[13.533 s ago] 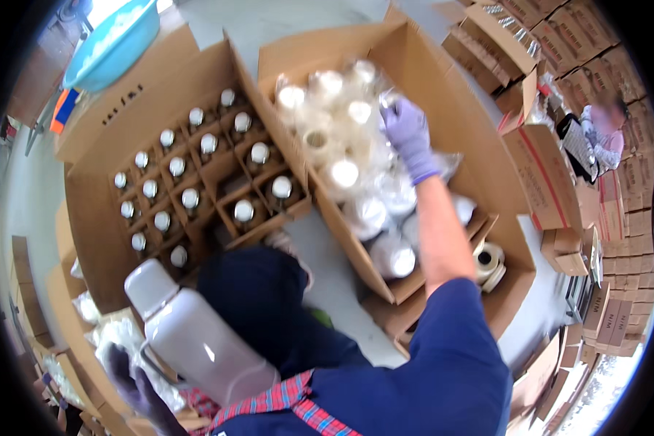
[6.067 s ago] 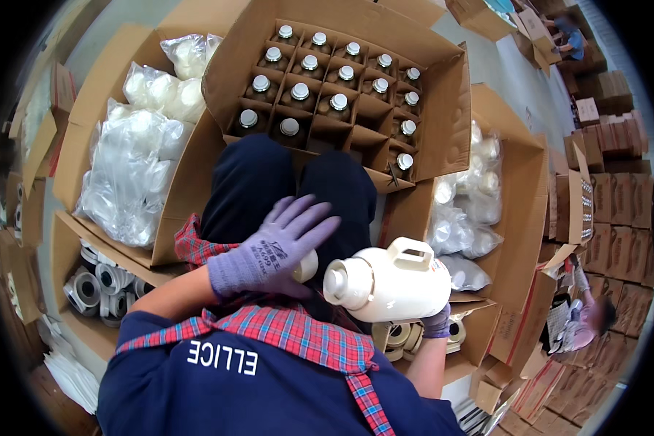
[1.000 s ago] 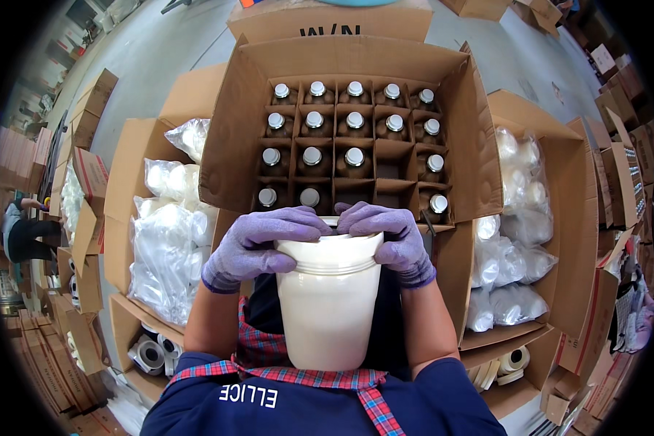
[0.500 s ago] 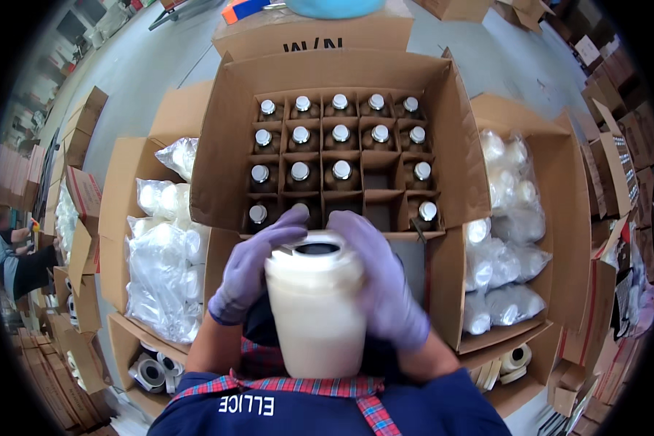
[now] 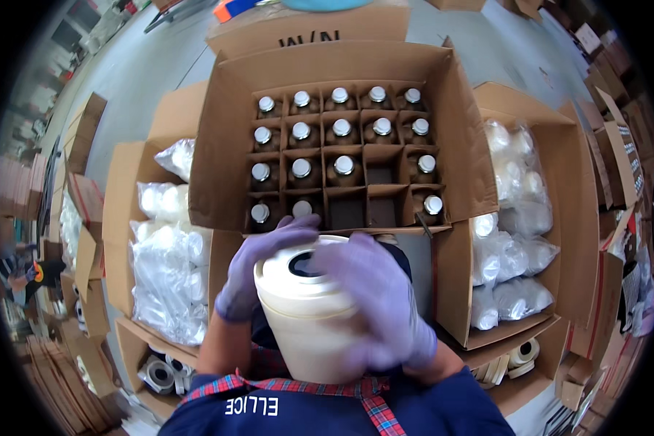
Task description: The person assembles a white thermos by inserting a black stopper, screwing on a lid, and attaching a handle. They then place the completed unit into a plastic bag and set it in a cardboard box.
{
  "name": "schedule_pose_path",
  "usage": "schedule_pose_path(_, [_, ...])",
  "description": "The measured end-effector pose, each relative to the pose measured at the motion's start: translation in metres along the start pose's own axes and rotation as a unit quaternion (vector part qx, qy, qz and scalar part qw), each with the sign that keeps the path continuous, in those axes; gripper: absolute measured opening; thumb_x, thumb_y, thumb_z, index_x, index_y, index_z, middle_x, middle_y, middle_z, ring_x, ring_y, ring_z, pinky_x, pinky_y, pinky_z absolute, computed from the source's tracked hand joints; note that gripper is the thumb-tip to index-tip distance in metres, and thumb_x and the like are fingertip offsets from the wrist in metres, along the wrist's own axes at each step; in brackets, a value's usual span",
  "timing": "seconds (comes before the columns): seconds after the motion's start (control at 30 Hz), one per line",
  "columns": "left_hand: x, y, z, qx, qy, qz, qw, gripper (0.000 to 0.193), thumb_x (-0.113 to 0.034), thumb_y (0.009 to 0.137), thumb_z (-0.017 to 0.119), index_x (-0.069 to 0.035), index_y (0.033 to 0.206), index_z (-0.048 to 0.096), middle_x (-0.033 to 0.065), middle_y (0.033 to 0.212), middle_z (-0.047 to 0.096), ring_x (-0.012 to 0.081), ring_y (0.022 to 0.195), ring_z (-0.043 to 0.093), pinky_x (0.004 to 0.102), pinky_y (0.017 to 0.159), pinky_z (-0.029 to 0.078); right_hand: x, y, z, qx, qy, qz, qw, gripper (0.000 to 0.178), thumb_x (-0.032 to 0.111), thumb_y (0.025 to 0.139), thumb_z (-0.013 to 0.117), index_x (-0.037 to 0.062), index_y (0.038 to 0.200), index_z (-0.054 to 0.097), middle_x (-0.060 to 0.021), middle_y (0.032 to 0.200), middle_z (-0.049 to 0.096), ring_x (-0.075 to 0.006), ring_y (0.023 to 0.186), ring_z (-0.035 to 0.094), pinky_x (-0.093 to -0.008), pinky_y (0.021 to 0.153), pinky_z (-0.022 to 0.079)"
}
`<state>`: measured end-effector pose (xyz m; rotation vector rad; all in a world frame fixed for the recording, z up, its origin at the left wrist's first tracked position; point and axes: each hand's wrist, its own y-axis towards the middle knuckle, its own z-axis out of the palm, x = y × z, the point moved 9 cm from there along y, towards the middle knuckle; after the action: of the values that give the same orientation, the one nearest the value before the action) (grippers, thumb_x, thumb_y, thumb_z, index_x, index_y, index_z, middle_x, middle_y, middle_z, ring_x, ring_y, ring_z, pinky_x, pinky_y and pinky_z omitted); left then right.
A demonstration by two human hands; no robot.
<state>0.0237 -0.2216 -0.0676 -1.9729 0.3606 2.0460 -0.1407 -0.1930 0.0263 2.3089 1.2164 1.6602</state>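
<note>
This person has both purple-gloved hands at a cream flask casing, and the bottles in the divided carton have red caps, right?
Not quite: the caps are silvery white, not red, as the head view shows. The rest holds: left hand and right hand, purple-gloved, are at the cream flask casing; the bottles are in the divided carton.

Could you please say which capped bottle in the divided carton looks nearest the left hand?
The bottle second from left in the picture's bottom row; it alone appears right beside the left hand.
</note>
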Motion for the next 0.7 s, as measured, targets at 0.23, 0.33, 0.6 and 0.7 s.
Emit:
schedule_pose_path(0.23, [-0.016,0.004,0.003,0.022,0.034,0.079,0.996,0.06,-0.037,0.097,0.048,0.008,0.135,0.056,0.0292,0.139,0.056,0.035,0.136,0.049,0.0405,0.113,0.038,-0.026,0.006,0.0,-0.001,0.009,0.095,0.995,0.071,0.058,0.093,0.057,0.0013,0.137,0.055,-0.0301,0.14,0.05,-0.0436,0.12,0.057,-0.048,0.105,0.043])
schedule_pose_path(0.33, [0.004,0.008,0.007,0.028,-0.077,-0.017,0.997,0.058,-0.029,0.098,0.042,0.008,0.141,0.05,0.0273,0.145,0.051,0.0324,0.136,0.049,0.0387,0.116,0.033,0.005,0.011,0.001,0.039,-0.041,0.046,0.997,0.073,0.061,0.097,0.047,-0.0014,0.134,0.058,-0.0288,0.141,0.052,-0.0419,0.126,0.057,-0.0437,0.104,0.046])
schedule_pose_path(0.6, [-0.005,0.004,0.015,0.025,-0.185,0.066,0.98,0.056,-0.036,0.095,0.043,0.011,0.106,0.071,0.0298,0.126,0.064,0.0335,0.118,0.062,0.04,0.11,0.041,0.015,0.014,0.008,0.066,-0.152,-0.017,0.986,0.06,0.042,0.1,0.048,-0.0043,0.137,0.053,-0.0283,0.132,0.06,-0.0424,0.113,0.064,-0.0451,0.096,0.053])
schedule_pose_path(0.7, [0.012,0.005,0.004,-0.061,-0.182,-0.127,0.973,0.055,-0.032,0.098,0.04,0.012,0.117,0.067,0.0274,0.138,0.057,0.034,0.127,0.056,0.0369,0.112,0.038,-0.028,0.008,-0.015,-0.075,0.185,0.128,0.971,0.061,0.045,0.103,0.042,-0.0047,0.137,0.055,-0.0266,0.141,0.054,-0.0371,0.124,0.06,-0.0412,0.101,0.049])
